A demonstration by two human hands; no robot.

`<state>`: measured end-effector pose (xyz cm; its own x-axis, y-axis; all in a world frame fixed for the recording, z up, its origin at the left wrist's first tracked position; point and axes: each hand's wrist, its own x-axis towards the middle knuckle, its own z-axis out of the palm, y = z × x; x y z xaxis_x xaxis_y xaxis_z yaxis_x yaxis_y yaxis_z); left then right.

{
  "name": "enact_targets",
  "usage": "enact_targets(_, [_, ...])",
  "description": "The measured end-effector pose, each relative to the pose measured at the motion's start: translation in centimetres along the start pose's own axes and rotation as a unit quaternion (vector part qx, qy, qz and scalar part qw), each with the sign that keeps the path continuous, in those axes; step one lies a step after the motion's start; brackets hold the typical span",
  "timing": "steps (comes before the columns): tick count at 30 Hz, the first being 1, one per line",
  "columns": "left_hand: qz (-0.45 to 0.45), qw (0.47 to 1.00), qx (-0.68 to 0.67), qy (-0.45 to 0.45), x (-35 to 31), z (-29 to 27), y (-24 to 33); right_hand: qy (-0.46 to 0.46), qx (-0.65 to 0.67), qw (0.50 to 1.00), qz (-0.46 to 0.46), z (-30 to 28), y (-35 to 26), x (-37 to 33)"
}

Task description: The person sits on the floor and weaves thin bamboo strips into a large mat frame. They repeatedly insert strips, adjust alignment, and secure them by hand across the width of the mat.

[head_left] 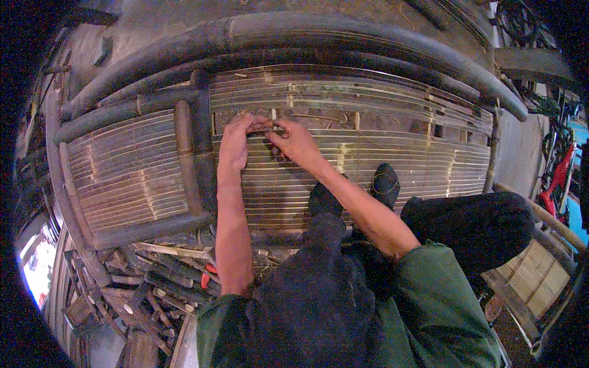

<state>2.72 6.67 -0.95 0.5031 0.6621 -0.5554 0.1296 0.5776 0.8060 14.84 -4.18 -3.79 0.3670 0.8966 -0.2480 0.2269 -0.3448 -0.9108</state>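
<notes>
A slatted bamboo panel [343, 159] lies in front of me, its thin strips running sideways. Across its upper part is a gap in the slats, crossed by short pale cross strips [358, 120]. At one of these, a short pale bamboo strip [273, 115], both my hands meet. My left hand [238, 136] bends its fingers in toward the strip from the left. From the right, my right hand [294, 142] pinches thumb and fingers together beside it. Whatever fine piece lies between the fingertips is too small to make out.
Thick dark bamboo poles [294, 30] frame the far side. A smaller slatted panel [126, 172] adjoins at left. My dark-clad feet [385, 184] rest on the slats, a thin strand looped over one. Cut bamboo pieces [165, 282] are piled at lower left; a red item [558, 175] hangs at right.
</notes>
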Motion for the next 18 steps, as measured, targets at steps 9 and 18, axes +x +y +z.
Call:
enact_targets(9, [0.067, 0.948, 0.307, 0.038, -2.5, 0.7, 1.5, -0.317, -0.157, 0.931, -0.092, -7.1, -7.2, -2.8])
enact_targets(18, [-0.005, 0.989, 0.126, -0.075, -9.0, 0.5, 5.3, -0.313, 0.224, 0.923, 0.012, -8.4, -16.3, -1.1])
